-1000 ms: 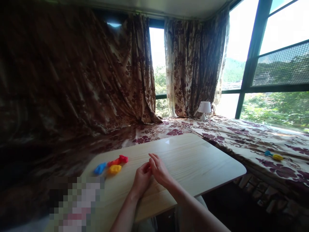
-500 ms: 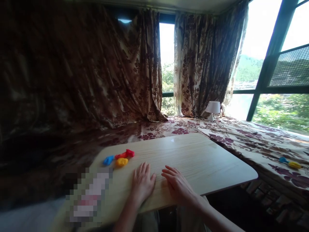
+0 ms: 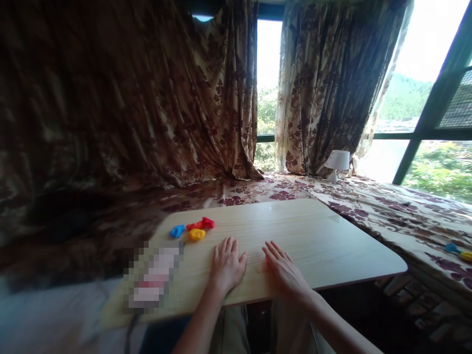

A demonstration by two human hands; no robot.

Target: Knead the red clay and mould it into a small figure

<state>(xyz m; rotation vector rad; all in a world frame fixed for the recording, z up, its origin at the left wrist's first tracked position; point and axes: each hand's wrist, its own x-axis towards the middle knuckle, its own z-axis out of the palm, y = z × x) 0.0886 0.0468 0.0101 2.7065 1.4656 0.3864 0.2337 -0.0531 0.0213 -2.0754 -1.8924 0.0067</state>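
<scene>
My left hand (image 3: 227, 265) lies flat on the pale wooden table (image 3: 295, 226), palm down with fingers spread, holding nothing. To its right, my right hand (image 3: 285, 270) rests on its side edge on the tabletop, fingers stretched out and nothing in them. Beyond my left hand, toward the far left, lie three small crumpled soft pieces: a blue piece (image 3: 177, 231), a red piece (image 3: 201, 224) and a yellow piece (image 3: 196, 235). The red and yellow ones lie close together. What exactly they are, I cannot make out.
A pixelated object (image 3: 157, 278) with a dark cord lies at the table's left. Behind stands a white lamp (image 3: 337, 162) on a flowered cloth (image 3: 354, 214). Another blue piece (image 3: 452, 248) and yellow piece (image 3: 466, 256) lie at the right. Patterned curtains (image 3: 228, 98) hang behind.
The view has shifted, so the table and things on it appear slightly farther right. My right hand has moved a little away from my left, its fingers still stretched out. The coloured pieces stay put.
</scene>
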